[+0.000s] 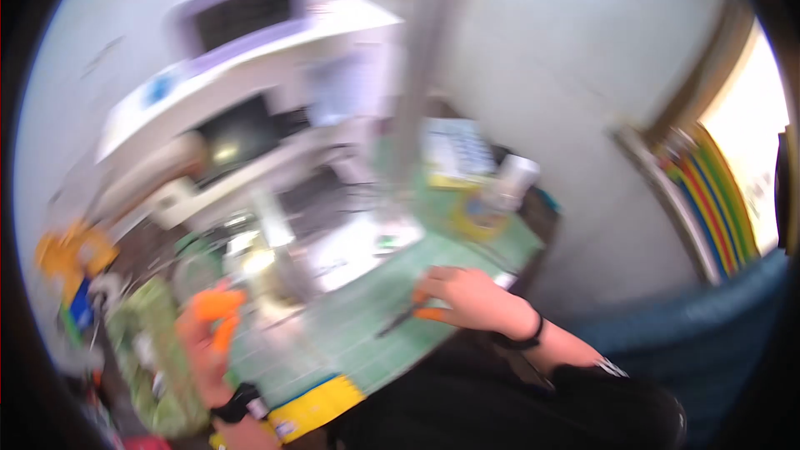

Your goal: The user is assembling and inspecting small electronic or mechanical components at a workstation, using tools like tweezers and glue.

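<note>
My left hand [207, 342] is raised beside a light green cloth-like thing, with orange covers on its thumb and a finger. Those covered fingers are curved and apart, and I see nothing held between them. Over the front of the green tabletop [350, 346], my right hand [471, 296] pinches a slim dark tool [395, 322]. The tool slants down and left from the fingertips; motion blur hides its exact kind. Orange also covers the right thumb. A dark band circles each wrist.
A yellow strip [319, 408] lies along the table's near edge. White paper [362, 252] and glass jars [254, 262] stand or lie farther back. At the right are a white-capped bottle [512, 179] and a booklet [458, 148]. A white shelf [250, 48] rises behind. The green cloth-like thing [142, 321] is at left.
</note>
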`<state>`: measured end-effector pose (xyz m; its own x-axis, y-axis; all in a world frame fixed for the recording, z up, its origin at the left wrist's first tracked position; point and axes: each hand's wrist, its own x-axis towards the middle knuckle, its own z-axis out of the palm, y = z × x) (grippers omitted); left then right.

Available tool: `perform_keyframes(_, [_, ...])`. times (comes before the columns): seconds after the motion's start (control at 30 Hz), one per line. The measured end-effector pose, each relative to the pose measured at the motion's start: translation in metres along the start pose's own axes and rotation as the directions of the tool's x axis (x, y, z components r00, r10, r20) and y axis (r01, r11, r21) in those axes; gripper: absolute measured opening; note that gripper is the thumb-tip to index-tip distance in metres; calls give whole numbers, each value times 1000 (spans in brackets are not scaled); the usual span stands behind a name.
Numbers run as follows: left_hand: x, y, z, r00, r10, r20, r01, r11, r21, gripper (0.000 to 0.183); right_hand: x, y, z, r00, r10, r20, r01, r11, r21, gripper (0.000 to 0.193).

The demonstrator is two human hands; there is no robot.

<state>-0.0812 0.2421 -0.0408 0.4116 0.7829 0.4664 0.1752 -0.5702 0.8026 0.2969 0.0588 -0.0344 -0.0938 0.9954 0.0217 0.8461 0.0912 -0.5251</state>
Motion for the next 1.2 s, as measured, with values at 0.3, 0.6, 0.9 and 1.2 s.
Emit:
perform_keyframes(0.3, [16, 22, 20, 972, 188, 139, -149, 958, -247, 12, -17, 12, 11, 974, -19, 224, 28, 999, -35, 25])
perform_keyframes(0.6, [3, 17, 6, 968, 239, 77, -210, 939, -273, 10, 3, -1, 2, 922, -14, 387, 134, 948, -288, 28])
perform_keyframes(0.9, [21, 14, 13, 961, 247, 127, -214, 949, -231, 12, 4, -33, 9, 978, 62, 197, -51, 997, -57, 22])
perform_keyframes(1.2, [2, 22, 9, 977, 200, 70, -196, 979, -58, 17, -8, -11, 22, 941, -74, 331, 116, 988, -106, 8])
